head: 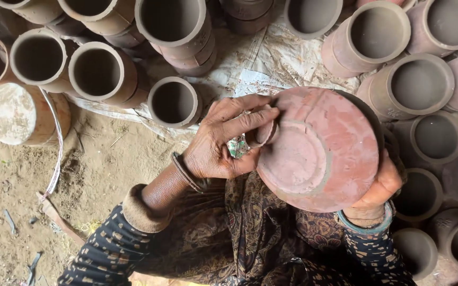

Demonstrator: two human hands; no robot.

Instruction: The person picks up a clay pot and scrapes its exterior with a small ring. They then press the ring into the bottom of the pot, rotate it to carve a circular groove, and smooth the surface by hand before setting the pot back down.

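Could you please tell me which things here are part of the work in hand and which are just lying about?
In hand:
- red clay pot, base up
- left hand, fingers on the pot's base
- right hand, cupping its far side

Lying about:
- grey pots all round
- white sheet
- upturned pot
- cord on the sand

Most of the right hand (380, 190) is hidden behind the reddish clay pot (319, 151). The small piece (263, 132) under the left hand's (221, 140) fingers is perhaps clay. Top-row pots (170, 24) are cut off by the edge.
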